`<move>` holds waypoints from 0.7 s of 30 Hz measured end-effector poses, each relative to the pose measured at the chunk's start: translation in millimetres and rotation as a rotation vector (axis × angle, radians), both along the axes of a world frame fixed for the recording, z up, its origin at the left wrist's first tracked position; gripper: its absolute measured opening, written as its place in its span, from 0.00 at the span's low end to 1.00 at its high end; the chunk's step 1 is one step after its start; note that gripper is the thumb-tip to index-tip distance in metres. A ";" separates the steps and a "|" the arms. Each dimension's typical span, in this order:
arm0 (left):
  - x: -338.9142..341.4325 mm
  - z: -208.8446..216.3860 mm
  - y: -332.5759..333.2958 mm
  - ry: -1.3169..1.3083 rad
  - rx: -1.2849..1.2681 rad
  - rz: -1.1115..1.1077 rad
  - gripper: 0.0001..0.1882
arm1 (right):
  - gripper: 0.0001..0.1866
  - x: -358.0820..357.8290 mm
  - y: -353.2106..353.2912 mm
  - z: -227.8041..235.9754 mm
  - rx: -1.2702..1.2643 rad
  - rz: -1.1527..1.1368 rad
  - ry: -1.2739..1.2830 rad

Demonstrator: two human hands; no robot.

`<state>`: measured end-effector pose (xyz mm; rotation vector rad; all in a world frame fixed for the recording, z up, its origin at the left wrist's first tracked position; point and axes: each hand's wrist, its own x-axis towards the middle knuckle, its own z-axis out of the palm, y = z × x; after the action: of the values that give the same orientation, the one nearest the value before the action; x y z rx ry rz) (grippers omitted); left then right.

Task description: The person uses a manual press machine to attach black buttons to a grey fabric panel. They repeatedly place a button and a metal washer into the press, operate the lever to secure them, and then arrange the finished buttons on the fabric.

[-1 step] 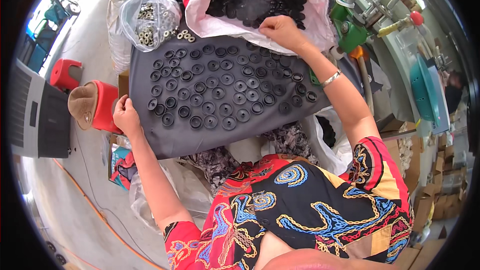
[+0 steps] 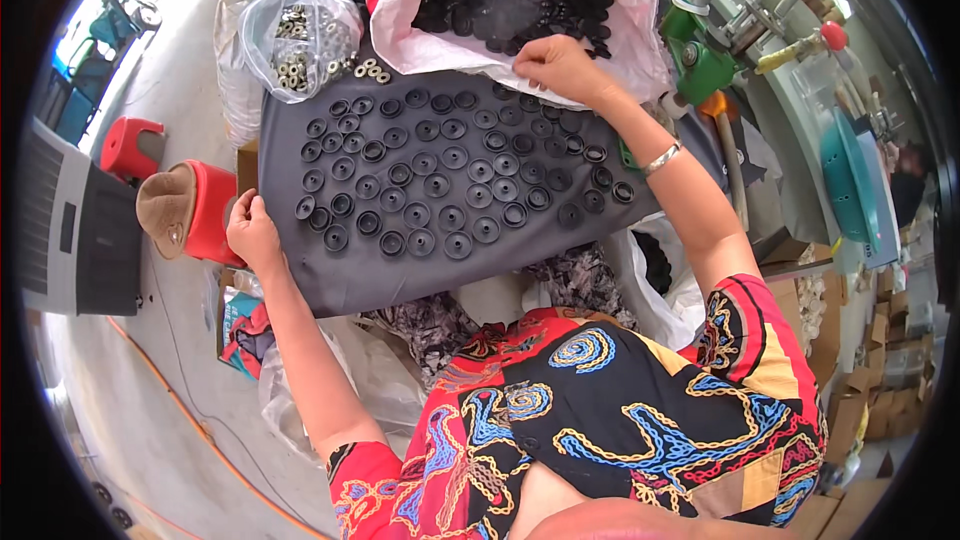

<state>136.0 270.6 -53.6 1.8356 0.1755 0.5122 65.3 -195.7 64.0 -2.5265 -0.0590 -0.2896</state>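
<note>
My right hand (image 2: 562, 70) is over the near lip of a white and pink sack (image 2: 455, 58) at the back, its fingers pinched together at the fabric. Inside the sack lies a heap of black round plastic parts (image 2: 515, 12). My left hand (image 2: 255, 232) is at the left edge of a dark grey cloth-covered surface (image 2: 330, 285). Its fingers are closed, and what they hold, if anything, is hidden. Many black plastic wheel-like discs (image 2: 436, 185) lie spread over the cloth in loose rows between my hands.
At the back left, a clear plastic bag (image 2: 262, 35) holds small metal bearings, with several loose bearings (image 2: 372, 71) beside it. A green metal hand press (image 2: 697, 65) stands at the right. Red stools (image 2: 215, 215) and a grey-black bin (image 2: 100, 220) are on the left. An orange cable (image 2: 180, 405) crosses the floor.
My right hand has shifted very slightly to the left along the sack's lip. The left hand and the discs look the same.
</note>
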 end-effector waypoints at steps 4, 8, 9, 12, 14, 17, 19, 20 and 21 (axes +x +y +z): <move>2.5 0.5 1.7 -0.023 0.025 -0.007 0.10 | 0.15 4.5 3.2 -19.9 -0.218 -0.008 0.105; 2.2 0.3 1.2 -0.033 0.018 -0.011 0.10 | 0.16 8.9 -0.5 -25.2 -0.411 -0.114 0.027; 1.3 1.2 1.5 -0.025 0.023 -0.009 0.10 | 0.17 12.4 -7.1 -32.5 -0.403 -0.086 -0.019; 1.6 0.9 -0.8 -0.017 0.008 -0.016 0.10 | 0.22 12.5 -13.6 -31.9 -0.338 0.007 0.029; 3.7 -1.5 1.1 -0.020 -0.018 -0.027 0.10 | 0.24 13.5 -14.3 -35.5 -0.341 0.119 0.154; 3.0 -2.3 0.2 -0.018 0.039 -0.041 0.11 | 0.21 -0.3 -12.5 -38.9 -0.314 0.078 0.083; 3.5 -3.6 4.8 -0.022 0.003 -0.046 0.11 | 0.17 -15.1 -9.9 -35.7 -0.229 -0.004 0.044; 4.4 -4.7 7.1 -0.022 -0.014 -0.047 0.11 | 0.17 -19.5 -12.8 -35.4 -0.259 0.004 0.071; 6.3 -6.3 7.9 -0.018 0.001 -0.044 0.11 | 0.16 -23.9 -16.4 -35.5 -0.287 0.013 0.098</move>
<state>142.3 278.4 -59.9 1.8310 0.1228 0.4981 41.5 -212.1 28.5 -2.8204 -0.0838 -0.1603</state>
